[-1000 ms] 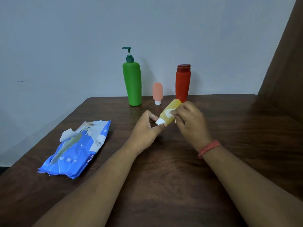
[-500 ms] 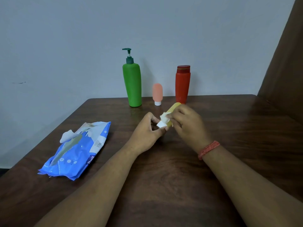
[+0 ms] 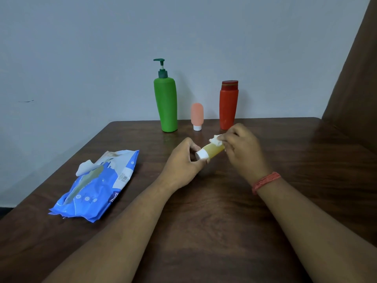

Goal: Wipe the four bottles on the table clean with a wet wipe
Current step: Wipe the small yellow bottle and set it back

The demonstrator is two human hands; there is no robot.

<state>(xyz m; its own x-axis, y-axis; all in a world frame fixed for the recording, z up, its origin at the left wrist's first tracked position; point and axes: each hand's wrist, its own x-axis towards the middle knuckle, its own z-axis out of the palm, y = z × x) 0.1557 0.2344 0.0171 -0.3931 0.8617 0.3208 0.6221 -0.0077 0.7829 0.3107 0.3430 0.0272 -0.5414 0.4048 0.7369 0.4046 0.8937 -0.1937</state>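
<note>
The small yellow bottle (image 3: 213, 150) is held above the table (image 3: 285, 201), lying nearly level with its long axis running from the white cap (image 3: 201, 154) at the lower left up and away toward the right. The cap end is pinched by the left hand (image 3: 184, 160), whose fingers (image 3: 193, 147) and thumb are curled round it, so that the bottle's body is left bare between the two hands. The far end of the bottle is covered by the right hand (image 3: 243, 148), and a crumpled white wet wipe (image 3: 216, 139) is pinched in that hand's curled fingers (image 3: 228, 137) and pressed on the upper side of the bottle. The bottle thus lies below and to the left of the wiping fingers, with the cap as the farthest part from them.

Any coming stroke is judged to run along that axis, from the covered end toward the cap, with the right hand the nearer one for the work and the left serving as the holder. The underside is hidden, so a turn of the bottle in the left fingers would probably be needed.

The green pump bottle (image 3: 166, 105), the small peach bottle (image 3: 197, 116) and the red bottle (image 3: 228, 105) are stood upright in a row at the table's far edge, well apart from both hands. The blue wet wipe pack (image 3: 98, 186) is laid on the left, open, with a wipe protruding
</note>
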